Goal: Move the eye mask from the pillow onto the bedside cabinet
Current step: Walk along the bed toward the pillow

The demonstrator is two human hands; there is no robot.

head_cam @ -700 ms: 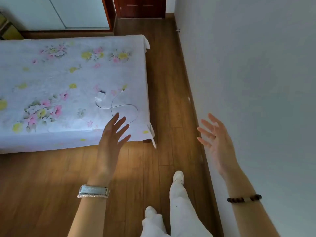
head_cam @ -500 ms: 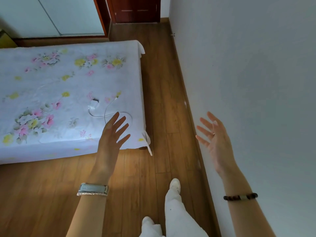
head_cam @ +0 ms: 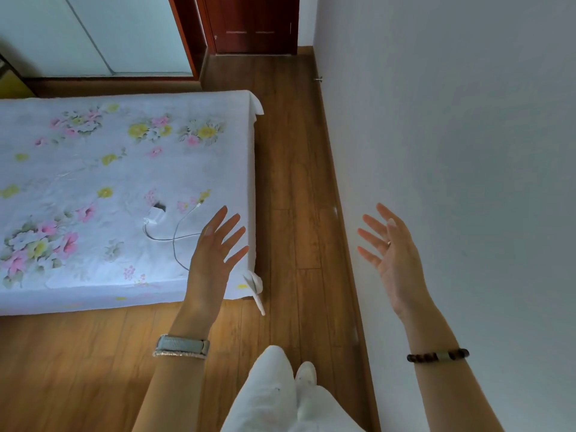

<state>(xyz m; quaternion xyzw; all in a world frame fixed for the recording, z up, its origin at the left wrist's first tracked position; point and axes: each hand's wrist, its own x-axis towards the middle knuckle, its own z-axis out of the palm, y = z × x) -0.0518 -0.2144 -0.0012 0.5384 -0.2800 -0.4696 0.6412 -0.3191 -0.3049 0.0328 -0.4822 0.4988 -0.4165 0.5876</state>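
No brand, label or writing readable anywhere in sight.

Left hand (head_cam: 215, 257) raised, back toward the viewer, fingers spread and straight, holding nothing. It hangs in front of the near right corner of the bed (head_cam: 93, 188). A silver watch band (head_cam: 182, 346) sits on that wrist; its face is turned away, so nothing can be read there.

Right hand (head_cam: 389, 254) raised near the wall (head_cam: 467, 151), palm turned inward, fingers fanned apart, empty. A ring shows on one finger. A dark beaded bracelet (head_cam: 438, 355) circles the wrist.

The bed carries a white floral sheet. On it lies a small white charger (head_cam: 155, 213) with a thin cable (head_cam: 177, 241) looping toward the left hand, its far loop hidden behind the hand.

Eye mask, pillow and bedside cabinet: none within the frame; the bed is cut off at the left edge.

White trousers (head_cam: 274, 394) and one pale shoe (head_cam: 305, 374) below, over a wooden floor (head_cam: 296, 182). A dark red door (head_cam: 252, 23) at the far end, top cut off.
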